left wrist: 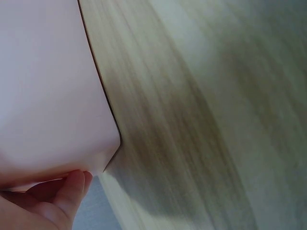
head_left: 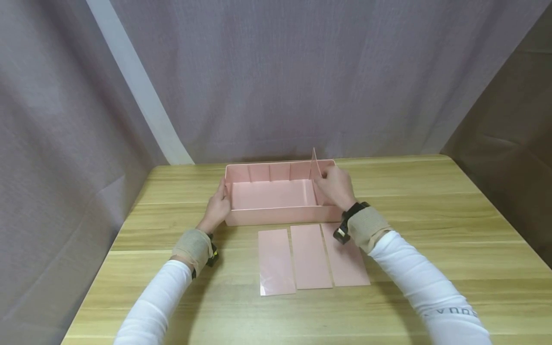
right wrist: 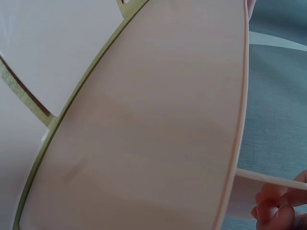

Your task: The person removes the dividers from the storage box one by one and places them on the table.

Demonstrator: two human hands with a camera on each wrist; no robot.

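1. A pink box (head_left: pixel 276 194), open at the top, is seen on the wooden table (head_left: pixel 431 230), toward 12 o'clock from the person and near the table's far edge.
2. The left end of the box is held by the left hand (head_left: pixel 217 208); the fingers are curled round its near left corner, and in the left wrist view a fingertip (left wrist: pixel 72 184) is pressed against the pink wall.
3. A thin pink divider panel (head_left: pixel 314 165) is pinched by the right hand (head_left: pixel 336 187) at the right end of the box, at about 1 o'clock from the box's middle. The panel stands upright, its top edge rising above the box rim.
4. In the right wrist view the edge of the panel is gripped between curled fingertips (right wrist: pixel 273 206).
5. Slots are visible along the far inner wall of the box.
6. Three more pink panels (head_left: pixel 309 256) lie flat side by side on the table at 6 o'clock from the box, just beside its near wall.
7. White sleeves and tan wristbands are worn on both arms; grey curtains hang behind the table.
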